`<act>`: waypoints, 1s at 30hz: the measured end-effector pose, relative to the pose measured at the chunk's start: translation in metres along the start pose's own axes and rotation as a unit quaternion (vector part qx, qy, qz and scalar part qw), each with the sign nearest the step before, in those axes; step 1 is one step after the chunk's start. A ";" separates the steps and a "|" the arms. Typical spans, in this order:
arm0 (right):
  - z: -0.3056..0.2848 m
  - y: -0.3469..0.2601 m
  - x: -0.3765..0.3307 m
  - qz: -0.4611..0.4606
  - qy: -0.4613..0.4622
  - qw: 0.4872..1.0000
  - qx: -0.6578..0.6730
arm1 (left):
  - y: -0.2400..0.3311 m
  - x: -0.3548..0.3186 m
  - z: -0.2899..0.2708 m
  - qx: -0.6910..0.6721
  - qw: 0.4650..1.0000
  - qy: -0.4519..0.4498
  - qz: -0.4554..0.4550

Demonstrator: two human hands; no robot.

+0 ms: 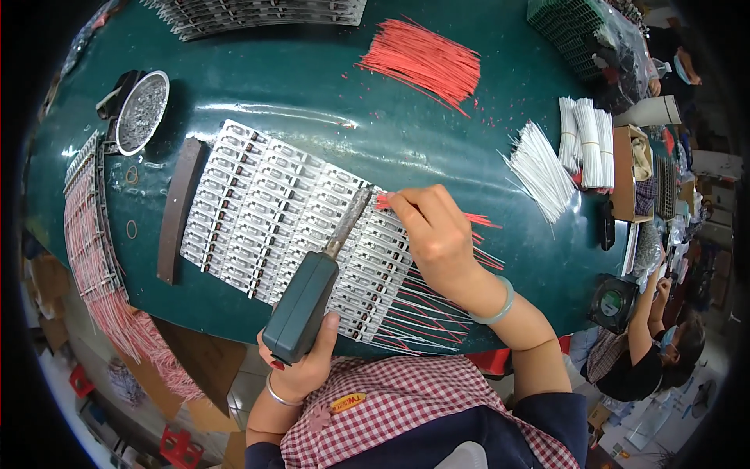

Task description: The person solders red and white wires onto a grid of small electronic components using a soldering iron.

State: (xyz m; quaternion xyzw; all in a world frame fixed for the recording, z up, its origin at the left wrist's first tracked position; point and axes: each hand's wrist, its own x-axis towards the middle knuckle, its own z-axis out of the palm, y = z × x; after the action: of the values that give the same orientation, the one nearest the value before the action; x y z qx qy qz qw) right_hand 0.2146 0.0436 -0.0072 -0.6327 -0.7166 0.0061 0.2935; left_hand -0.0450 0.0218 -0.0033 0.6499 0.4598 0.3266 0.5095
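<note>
My left hand [306, 371] is wrapped round the handle of a dark green soldering gun [301, 309]. Its metal tip slants up to the far right corner of a panel of small pale parts [266, 195], set in rows. At that corner, beside the tip, my right hand [441, 238] pinches the ends of red wires [382, 202] between thumb and fingers. How many wires it holds is hidden. Red and white wires [422, 313] stick out from the panel's right edge, below my right hand and forearm.
A brown bar [180, 219] lies along the panel's left edge. Beyond are a bowl of grey bits [143, 113], a red wire pile [422, 62] and white wires [543, 172]. A wired panel [94, 227] overhangs the left edge. A black box [613, 301] and another person [644, 359] are right.
</note>
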 end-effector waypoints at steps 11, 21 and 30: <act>-0.063 0.008 0.072 -0.074 -0.236 0.945 -0.216 | -0.013 -0.008 -0.005 0.016 1.000 0.012 0.015; -0.027 0.007 0.079 -0.104 -0.304 0.858 -0.401 | -0.011 -0.012 -0.008 0.022 1.000 0.002 0.015; -0.028 0.016 0.068 -0.100 -0.278 0.877 -0.379 | -0.003 -0.010 -0.006 -0.022 0.994 0.059 -0.089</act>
State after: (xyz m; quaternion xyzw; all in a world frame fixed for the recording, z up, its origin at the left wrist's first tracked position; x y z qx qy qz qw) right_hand 0.2392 0.0987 0.0376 -0.5926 -0.7757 -0.1194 -0.1813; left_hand -0.0549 0.0152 -0.0042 0.5748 0.5375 0.3280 0.5227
